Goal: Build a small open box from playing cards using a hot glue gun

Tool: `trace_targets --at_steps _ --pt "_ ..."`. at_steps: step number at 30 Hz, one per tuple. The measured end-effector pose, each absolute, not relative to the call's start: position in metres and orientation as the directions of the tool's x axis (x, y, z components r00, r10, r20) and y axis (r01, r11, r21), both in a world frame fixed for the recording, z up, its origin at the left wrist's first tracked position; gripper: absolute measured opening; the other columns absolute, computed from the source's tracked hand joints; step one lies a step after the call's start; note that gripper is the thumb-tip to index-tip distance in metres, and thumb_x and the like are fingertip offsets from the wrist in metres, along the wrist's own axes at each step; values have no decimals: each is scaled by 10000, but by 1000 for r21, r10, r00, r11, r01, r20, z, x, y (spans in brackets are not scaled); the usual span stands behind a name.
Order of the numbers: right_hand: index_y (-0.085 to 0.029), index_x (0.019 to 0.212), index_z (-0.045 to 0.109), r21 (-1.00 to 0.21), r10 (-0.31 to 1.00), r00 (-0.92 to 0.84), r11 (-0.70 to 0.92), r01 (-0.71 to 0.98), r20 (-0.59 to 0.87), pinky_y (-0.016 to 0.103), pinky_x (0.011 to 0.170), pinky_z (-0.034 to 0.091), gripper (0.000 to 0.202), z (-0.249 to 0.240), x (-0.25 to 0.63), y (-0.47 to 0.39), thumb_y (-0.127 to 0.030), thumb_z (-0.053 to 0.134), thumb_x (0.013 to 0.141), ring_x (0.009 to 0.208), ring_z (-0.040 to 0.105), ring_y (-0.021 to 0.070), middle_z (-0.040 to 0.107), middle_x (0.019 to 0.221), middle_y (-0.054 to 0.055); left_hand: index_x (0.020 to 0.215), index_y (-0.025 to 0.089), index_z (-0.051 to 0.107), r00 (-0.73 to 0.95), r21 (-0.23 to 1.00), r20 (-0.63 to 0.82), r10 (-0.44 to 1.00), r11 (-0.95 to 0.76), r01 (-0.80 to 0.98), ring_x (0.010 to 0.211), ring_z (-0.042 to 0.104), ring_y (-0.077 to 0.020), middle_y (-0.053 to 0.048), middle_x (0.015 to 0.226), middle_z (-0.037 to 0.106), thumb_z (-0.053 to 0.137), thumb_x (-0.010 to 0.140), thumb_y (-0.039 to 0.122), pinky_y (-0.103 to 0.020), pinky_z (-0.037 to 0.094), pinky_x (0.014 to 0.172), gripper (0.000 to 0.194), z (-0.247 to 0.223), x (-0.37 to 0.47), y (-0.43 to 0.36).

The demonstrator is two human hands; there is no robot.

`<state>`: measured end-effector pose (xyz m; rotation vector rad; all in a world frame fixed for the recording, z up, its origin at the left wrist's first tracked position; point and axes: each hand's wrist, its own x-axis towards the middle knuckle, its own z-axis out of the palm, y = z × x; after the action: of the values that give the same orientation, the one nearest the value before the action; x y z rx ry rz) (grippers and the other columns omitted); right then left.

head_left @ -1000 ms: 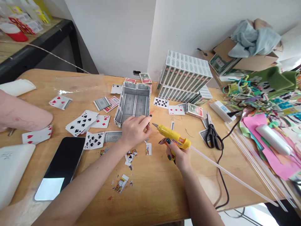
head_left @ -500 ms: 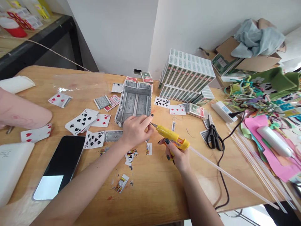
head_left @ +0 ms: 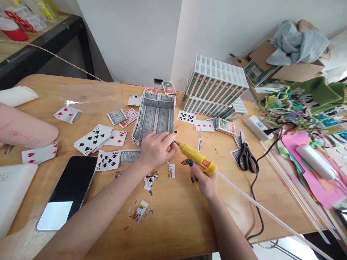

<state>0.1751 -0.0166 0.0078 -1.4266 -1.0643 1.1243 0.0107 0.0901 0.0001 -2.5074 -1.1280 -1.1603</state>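
Observation:
My right hand (head_left: 204, 178) is wrapped round a yellow hot glue gun (head_left: 197, 158), with a long clear glue stick (head_left: 260, 207) trailing from its back end. The nozzle points left and reaches the fingertips of my left hand (head_left: 157, 150). Those fingers are pinched together at the near right corner of an open box built from playing cards (head_left: 154, 117). What they pinch is hidden behind the hand. Cut card scraps (head_left: 141, 211) lie on the table below, and a small card strip (head_left: 200, 145) sits just above the glue gun.
Stacked card packs (head_left: 214, 85) stand behind at right. Black scissors (head_left: 245, 155), a power cord and a power strip (head_left: 257, 128) lie at right. Loose playing cards (head_left: 93, 139) and a phone (head_left: 67, 191) are at left. Another person's arm (head_left: 27, 126) rests on the left side.
The glue gun and my right hand have shifted very slightly left. My left hand keeps its pinch at the box corner.

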Motion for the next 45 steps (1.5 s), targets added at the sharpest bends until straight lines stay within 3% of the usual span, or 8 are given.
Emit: trace_targets --at_steps 8,20,25,40,45 --pt "-185 874 730 -990 976 192 -122 73 -106 237 399 323 229 4 176 -17 -393 652 821 424 383 64 593 648 -3 1034 188 641 422 195 693 584 -715 671 631 643 -176 -5 754 700 522 778 157 -317 432 573 284 -1 9 90" --pt "-189 802 686 -989 969 213 -138 61 -122 251 396 300 250 7 172 -17 -429 624 830 409 362 89 447 468 -53 1017 185 646 425 180 693 582 -711 680 632 658 -173 -12 777 728 523 780 165 -320 431 571 268 1 10 89" --pt "-197 760 656 -990 970 205 -139 35 -129 256 410 308 235 5 172 -17 -422 635 825 424 372 83 484 532 -38 994 184 645 417 173 704 575 -709 684 613 657 -165 -1 769 736 519 786 167 -317 423 559 244 2 11 89" --pt "-194 826 671 -990 970 206 -137 16 -131 268 415 299 271 4 166 -17 -461 627 827 429 373 92 469 540 -38 1014 186 644 414 212 683 602 -706 676 634 665 -167 -6 780 740 527 796 172 -310 422 583 248 2 10 89" --pt "-212 864 665 -997 955 288 -71 -24 -75 270 378 287 264 7 164 -16 -464 588 843 366 375 105 474 472 -39 1013 197 653 398 268 650 647 -686 677 674 678 -171 -14 804 743 519 796 161 -306 440 610 257 1 10 88"
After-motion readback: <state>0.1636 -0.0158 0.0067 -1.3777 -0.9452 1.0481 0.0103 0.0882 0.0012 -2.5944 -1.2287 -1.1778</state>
